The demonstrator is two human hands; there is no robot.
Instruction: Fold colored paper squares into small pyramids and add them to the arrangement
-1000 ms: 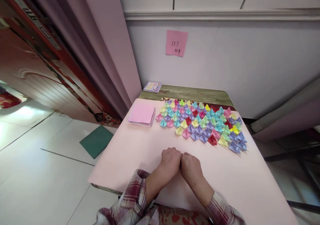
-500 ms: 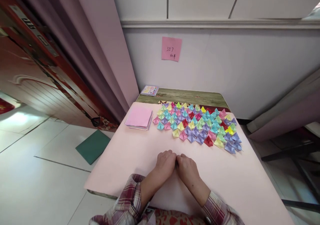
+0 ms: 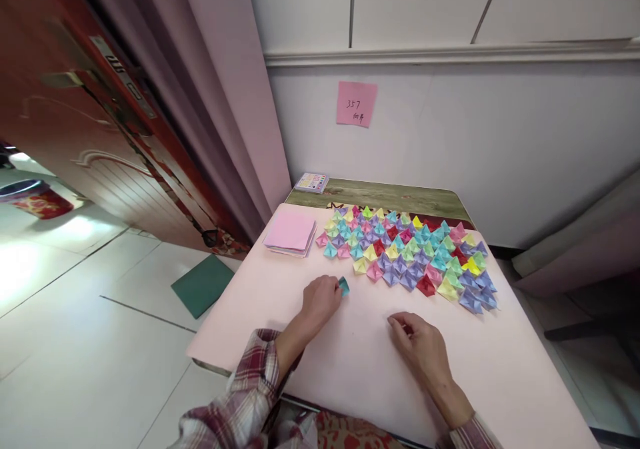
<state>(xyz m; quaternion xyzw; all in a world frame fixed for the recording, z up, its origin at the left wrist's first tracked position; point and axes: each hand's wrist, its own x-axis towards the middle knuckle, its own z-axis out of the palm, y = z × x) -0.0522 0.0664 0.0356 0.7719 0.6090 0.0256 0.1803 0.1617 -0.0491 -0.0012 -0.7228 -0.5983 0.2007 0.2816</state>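
Note:
My left hand (image 3: 320,301) pinches a small teal folded paper piece (image 3: 344,286), which pokes out past the fingertips just above the table. It is a little below the front row of many folded paper pieces (image 3: 400,264) in purple, teal, green, yellow, pink and red, set close together in rows. My right hand (image 3: 421,346) rests over the table to the right, apart from the left one. Its fingers are loosely curled with thumb and forefinger closed together, and nothing shows in them.
A stack of square paper (image 3: 291,230), pink on top, lies left of the rows. Behind, a small packet (image 3: 313,182) sits on the bare wooden table end (image 3: 390,194). A pink note (image 3: 357,104) is on the wall. A green square (image 3: 203,286) lies on the floor.
My hands, pressed together before, have parted. The left moved up toward the rows with the teal paper piece now showing; the right moved off to the right. The view shifted slightly left.

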